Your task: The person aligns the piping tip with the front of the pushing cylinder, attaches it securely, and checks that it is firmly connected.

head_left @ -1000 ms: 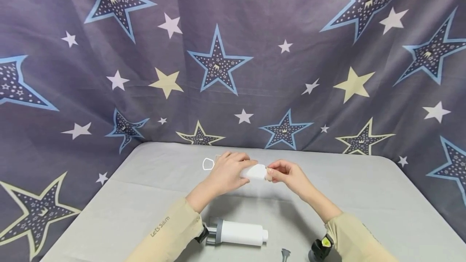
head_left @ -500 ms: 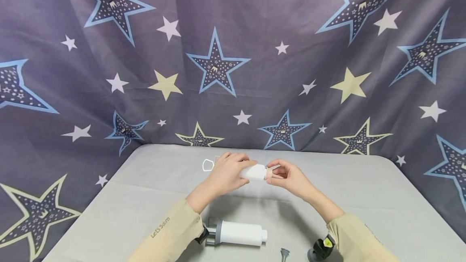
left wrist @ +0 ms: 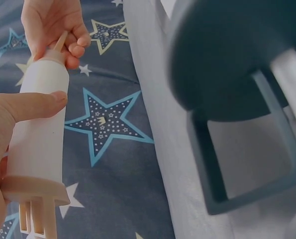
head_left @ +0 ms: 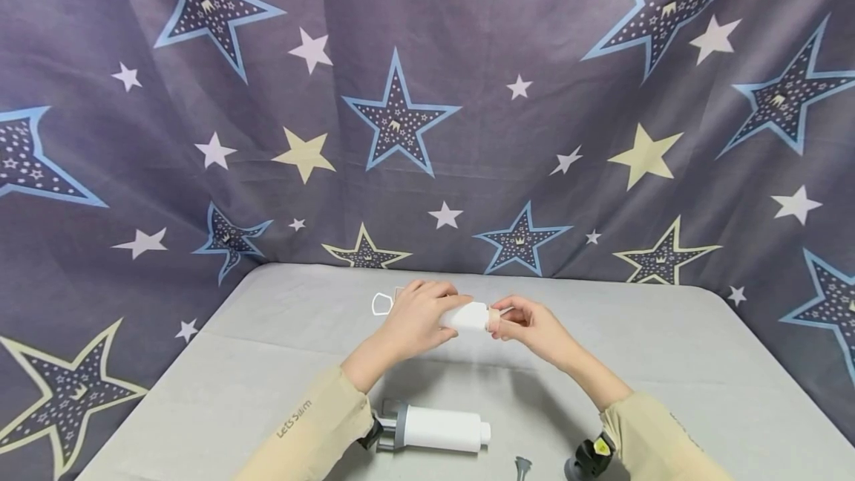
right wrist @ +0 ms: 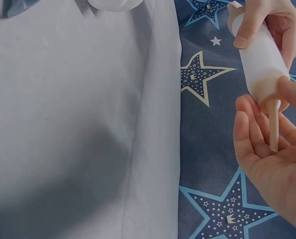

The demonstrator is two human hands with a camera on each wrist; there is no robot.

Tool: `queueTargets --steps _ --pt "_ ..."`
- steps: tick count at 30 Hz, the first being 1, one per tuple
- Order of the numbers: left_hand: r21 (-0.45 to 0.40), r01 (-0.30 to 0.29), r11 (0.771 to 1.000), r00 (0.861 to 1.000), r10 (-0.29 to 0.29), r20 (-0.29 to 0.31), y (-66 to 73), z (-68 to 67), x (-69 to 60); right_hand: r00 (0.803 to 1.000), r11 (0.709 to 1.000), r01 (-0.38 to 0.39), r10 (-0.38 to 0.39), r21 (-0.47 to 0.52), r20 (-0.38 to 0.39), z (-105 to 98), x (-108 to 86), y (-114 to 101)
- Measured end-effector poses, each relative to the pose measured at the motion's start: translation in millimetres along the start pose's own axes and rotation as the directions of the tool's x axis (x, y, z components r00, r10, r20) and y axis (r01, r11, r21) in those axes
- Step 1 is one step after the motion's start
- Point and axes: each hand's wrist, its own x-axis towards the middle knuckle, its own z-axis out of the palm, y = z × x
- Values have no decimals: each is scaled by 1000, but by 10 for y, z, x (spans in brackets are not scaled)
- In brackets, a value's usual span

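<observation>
While left grip [head_left: 418, 320] holds cylinder [left wrist: 41, 137], right [head_left: 536, 329] pinches cap [right wrist: 266, 88].

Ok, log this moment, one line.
left hand: grips white tube; right hand: pinches beige nozzle at tube's end; table: grey-collared cylinder lying

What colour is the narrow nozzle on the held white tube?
Beige; the nozzle shows best in the right wrist view.

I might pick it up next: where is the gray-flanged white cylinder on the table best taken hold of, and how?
Probably around the middle of the white cylinder, coming from above and gripping across its length. It lies on its side with a straight, uncovered body. The gray handle past the flange seems a poorer choice: the wrist camera partly hides it in the head view.
</observation>
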Motion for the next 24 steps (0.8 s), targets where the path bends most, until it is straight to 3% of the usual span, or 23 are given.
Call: queueTargets --steps 8,24 --pt "0 0 1000 1000 0 -9 -1 26 -5 1000 999 -21 21 26 12 -2 13 18" --pt "38 -16 999 999 18 -36 15 34 -47 998 999 -39 41 -36 44 -5 27 -8"
